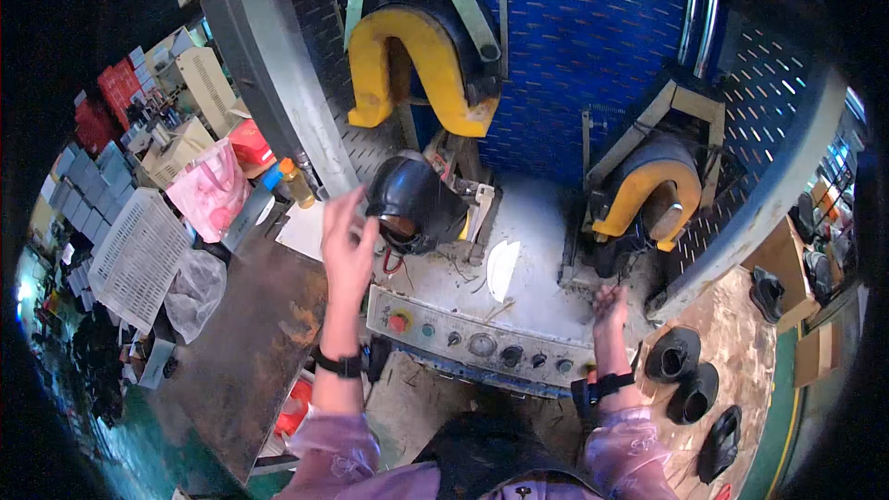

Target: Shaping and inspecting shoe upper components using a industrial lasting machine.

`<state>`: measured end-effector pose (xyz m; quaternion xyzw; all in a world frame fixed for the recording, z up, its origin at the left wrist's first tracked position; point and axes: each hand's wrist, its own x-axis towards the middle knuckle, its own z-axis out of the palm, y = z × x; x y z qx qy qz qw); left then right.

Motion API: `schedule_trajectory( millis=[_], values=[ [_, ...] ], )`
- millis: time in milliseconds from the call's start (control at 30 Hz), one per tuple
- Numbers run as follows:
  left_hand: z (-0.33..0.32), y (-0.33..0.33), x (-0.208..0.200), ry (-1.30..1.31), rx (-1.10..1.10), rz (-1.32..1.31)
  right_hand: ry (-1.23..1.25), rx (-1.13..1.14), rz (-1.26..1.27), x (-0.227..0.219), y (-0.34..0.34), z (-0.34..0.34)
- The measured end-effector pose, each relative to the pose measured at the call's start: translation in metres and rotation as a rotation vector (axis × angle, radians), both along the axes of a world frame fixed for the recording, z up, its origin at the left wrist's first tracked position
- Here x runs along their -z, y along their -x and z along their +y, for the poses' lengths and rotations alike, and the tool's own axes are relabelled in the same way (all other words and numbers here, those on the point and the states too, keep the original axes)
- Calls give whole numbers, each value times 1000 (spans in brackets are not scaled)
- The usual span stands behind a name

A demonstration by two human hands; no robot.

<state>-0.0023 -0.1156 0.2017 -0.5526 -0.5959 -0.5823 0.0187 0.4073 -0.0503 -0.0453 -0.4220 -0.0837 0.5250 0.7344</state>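
On the press (565, 65), left side: black shoe upper (407, 194) perched just below the arched yellow clamp (370, 46), which looks apart from it.
Left hand (347, 241): fingers loosely spread right beside the upper, nothing gripped that I can see. Whether it's touching, can't say from my end.
Right hand (608, 306): fingers curled, just below the right yellow clamp (630, 185). Might be pinching something, might not, I can't make it out.
Doing it well: imo I'd seat the upper straight and smooth, no creases, and get both hands well out before either clamp squeezes.
Control panel (482, 343): sits between the forearms, so I'd mind wrists bumping a knob.
Black shoes (673, 356): on the brown surface (755, 352) to the right.
Hard to see: whatever supports the upper is hidden under it, the dark stuff (616, 257) below the right clamp is a murky blob, and the fisheye rim eats the corners.
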Motion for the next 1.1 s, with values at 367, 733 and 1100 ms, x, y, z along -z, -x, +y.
schedule_trajectory(
  millis=[367,733,1100],
  values=[
    [-103,-37,4,-125,363,604,-149,-613,-636,-154,133,-176],
    [-164,-207,98,404,1275,311,231,-273,-240,-136,17,-377],
    [-225,-402,153,728,1969,635,-483,1048,318,60,-166,-625]
  ],
)
